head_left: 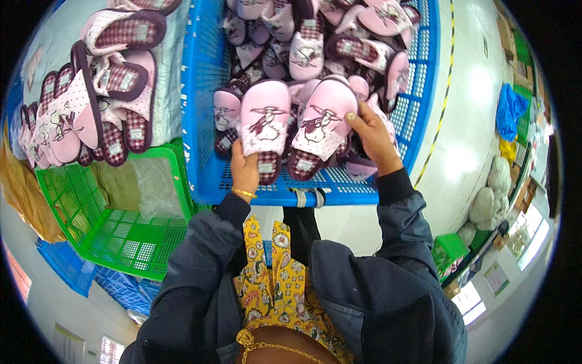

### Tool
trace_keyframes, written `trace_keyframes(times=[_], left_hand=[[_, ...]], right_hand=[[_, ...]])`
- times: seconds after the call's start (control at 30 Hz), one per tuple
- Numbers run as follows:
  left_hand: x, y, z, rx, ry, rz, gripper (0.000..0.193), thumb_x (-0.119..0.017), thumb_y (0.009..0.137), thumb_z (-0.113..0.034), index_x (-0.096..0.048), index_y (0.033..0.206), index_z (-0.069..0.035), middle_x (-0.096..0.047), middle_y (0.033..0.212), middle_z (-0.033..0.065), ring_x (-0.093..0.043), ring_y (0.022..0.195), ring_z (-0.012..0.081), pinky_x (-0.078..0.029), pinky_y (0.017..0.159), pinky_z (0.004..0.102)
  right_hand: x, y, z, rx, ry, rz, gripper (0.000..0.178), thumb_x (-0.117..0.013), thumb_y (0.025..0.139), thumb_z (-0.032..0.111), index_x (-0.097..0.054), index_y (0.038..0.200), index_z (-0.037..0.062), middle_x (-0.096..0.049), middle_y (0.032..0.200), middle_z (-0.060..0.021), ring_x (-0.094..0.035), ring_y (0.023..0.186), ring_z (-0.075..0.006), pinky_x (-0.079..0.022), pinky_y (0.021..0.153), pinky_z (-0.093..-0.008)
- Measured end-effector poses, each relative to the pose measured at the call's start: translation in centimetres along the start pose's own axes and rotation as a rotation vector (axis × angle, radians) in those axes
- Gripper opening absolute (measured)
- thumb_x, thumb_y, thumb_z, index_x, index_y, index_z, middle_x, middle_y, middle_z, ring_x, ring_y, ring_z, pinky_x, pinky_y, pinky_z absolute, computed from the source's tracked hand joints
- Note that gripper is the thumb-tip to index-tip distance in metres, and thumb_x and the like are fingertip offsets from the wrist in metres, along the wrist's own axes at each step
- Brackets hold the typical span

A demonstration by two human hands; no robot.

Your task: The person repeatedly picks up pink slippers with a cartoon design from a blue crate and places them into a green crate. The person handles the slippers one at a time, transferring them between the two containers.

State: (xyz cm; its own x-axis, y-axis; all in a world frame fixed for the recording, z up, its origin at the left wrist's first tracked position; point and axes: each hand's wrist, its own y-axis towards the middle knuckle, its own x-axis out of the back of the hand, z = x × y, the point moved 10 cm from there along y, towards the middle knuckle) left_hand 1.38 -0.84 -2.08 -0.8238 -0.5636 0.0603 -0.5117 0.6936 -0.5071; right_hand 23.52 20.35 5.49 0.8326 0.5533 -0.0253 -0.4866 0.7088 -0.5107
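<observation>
My left hand point(245, 171) is closed on the side of a pink slipper point(265, 119), which has a cartoon figure on its upper and a dark checked insole. A matching slipper point(322, 117) is in my right hand point(374, 134), thumb on top of its upper and the fingers mostly hidden beneath. Both slippers are side by side, toes pointing away from me, above the near part of a large blue plastic basket point(203, 182). Many similar pink slippers point(306, 56) lie jumbled in the basket under and beyond them.
On the left, more slippers point(63, 130) are piled on a surface with a pale cover point(167, 79). An open green crate point(121, 242) stands below that pile. Right of the basket, a yellow-and-black line point(441, 91) runs along the floor, with a blue bag point(510, 112) farther right.
</observation>
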Motion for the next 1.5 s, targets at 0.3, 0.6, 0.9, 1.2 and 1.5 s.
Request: trace_keyframes(times=[0.3,0.6,0.9,1.2,1.5], left_hand=[[-7.6,0.5,5.0,0.051,0.304,0.172,0.04,-0.062,0.091,-0.018,-0.051,0.124,0.0,-0.064,0.11,0.0239,-0.061,0.102,0.0398,-0.047,0.088,0.0408],[-9.0,0.0,4.3,-0.005,0.428,0.146,0.041,-0.069,0.083,-0.015,-0.055,0.119,0.0,-0.069,0.101,0.0204,-0.066,0.094,0.0353,-0.051,0.081,0.0431],[-6.8,-1.5,-3.8,-0.196,0.502,0.37,0.069,-0.076,0.078,-0.029,-0.045,0.132,0.0,-0.054,0.126,0.0233,-0.053,0.117,0.0398,-0.043,0.098,0.0415],[8.7,-1.1,-14.2,-0.744,0.993,0.153,0.03,-0.069,0.08,-0.017,-0.063,0.108,-0.008,-0.063,0.108,0.0102,-0.057,0.109,0.0285,-0.035,0.104,0.0464],[9.9,1.7,-10.2,-0.717,0.895,0.271,0.023,-0.057,0.085,-0.01,-0.061,0.107,-0.009,-0.063,0.119,0.0067,-0.036,0.139,0.0231,-0.038,0.103,0.0437]], right_hand=[[4.9,-12.1,-7.7,0.113,-0.38,-0.749,0.021,-0.066,0.092,0.015,-0.062,0.106,0.0003,-0.064,0.094,-0.005,-0.058,0.082,-0.0112,-0.049,0.074,-0.0264],[-6.3,-9.9,-9.3,0.172,-0.73,-0.645,0.05,-0.076,0.077,0.016,-0.056,0.119,-0.0039,-0.058,0.113,-0.0235,-0.051,0.107,-0.0425,-0.041,0.092,-0.0456],[-4.5,-8.0,-6.1,0.15,-0.701,-0.774,0.028,-0.066,0.083,0.009,-0.065,0.108,-0.0024,-0.063,0.104,-0.0251,-0.057,0.097,-0.0429,-0.045,0.085,-0.0452],[-15.8,-2.9,12.9,0.589,-0.55,-0.522,0.021,-0.064,0.081,0.006,-0.066,0.1,-0.0014,-0.062,0.089,-0.0201,-0.058,0.084,-0.0383,-0.046,0.076,-0.0424],[-31.2,5.2,30.1,1.052,-1.017,-0.037,0.031,-0.059,0.073,-0.001,-0.066,0.102,0.005,-0.063,0.108,-0.0139,-0.055,0.106,-0.0359,-0.042,0.091,-0.0431]])
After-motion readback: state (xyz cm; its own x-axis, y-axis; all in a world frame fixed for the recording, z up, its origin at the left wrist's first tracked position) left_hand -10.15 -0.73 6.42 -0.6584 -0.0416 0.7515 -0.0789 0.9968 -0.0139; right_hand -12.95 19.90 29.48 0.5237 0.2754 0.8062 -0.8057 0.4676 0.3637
